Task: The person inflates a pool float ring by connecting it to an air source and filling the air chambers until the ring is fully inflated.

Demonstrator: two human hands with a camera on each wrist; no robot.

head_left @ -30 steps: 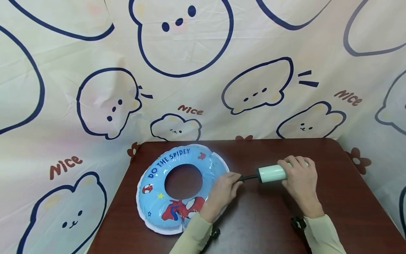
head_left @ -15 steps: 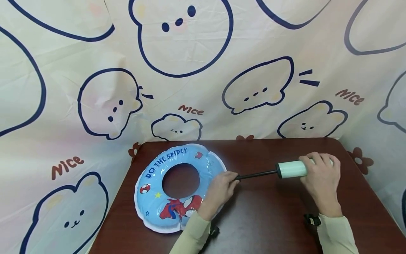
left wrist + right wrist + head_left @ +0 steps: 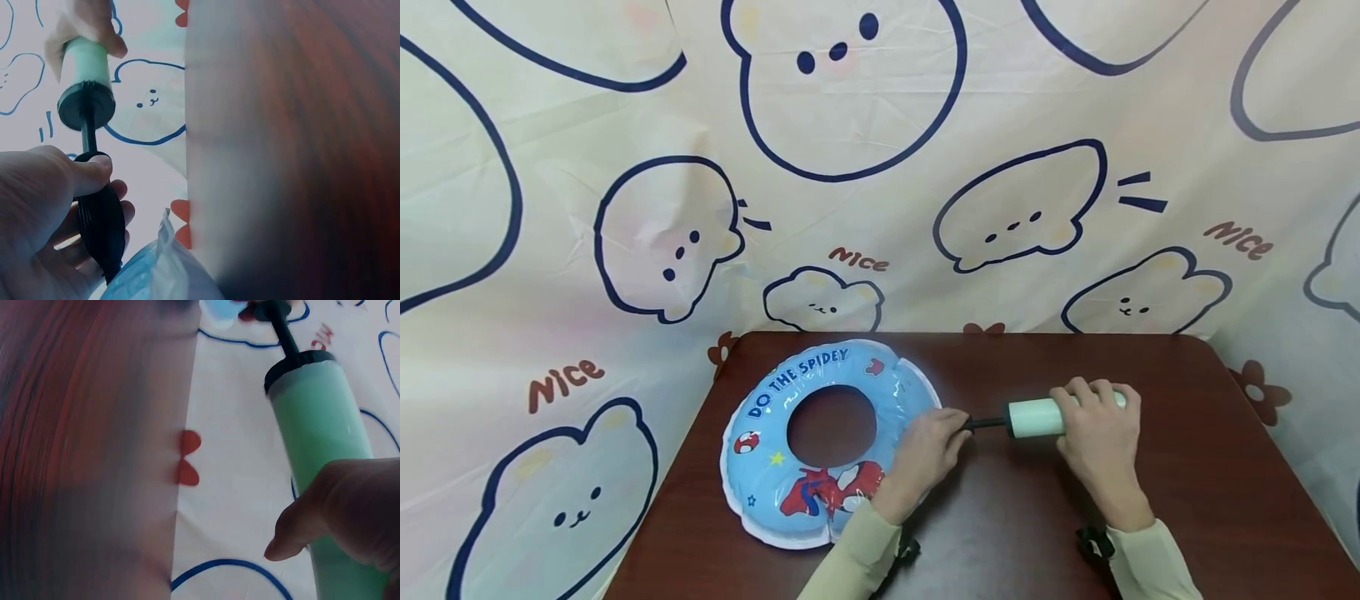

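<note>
A blue inflatable swim ring [image 3: 767,492] with cartoon print and "DO THE SPIDEY" lettering lies at the table's left. My left hand [image 3: 925,454] is at its right edge, gripping the black handle [image 3: 100,219] of a hand pump, thumb and fingers curled round it. The pump's tapered black end meets the ring's edge in the left wrist view. My right hand [image 3: 1101,437] holds the pale green pump barrel [image 3: 1036,417], fingers wrapped over it. A short length of black rod [image 3: 988,422] shows between handle and barrel.
The dark brown wooden table [image 3: 1210,467] extends under both arms. Behind it hangs a pale cloth backdrop [image 3: 910,225] with bear drawings. A black wrist strap [image 3: 1093,543] sits by the right sleeve.
The right hand pulled the barrel away to the right, baring more rod, then brought it back left toward the left hand. The left hand has stayed nearly in place, gripping the handle.
</note>
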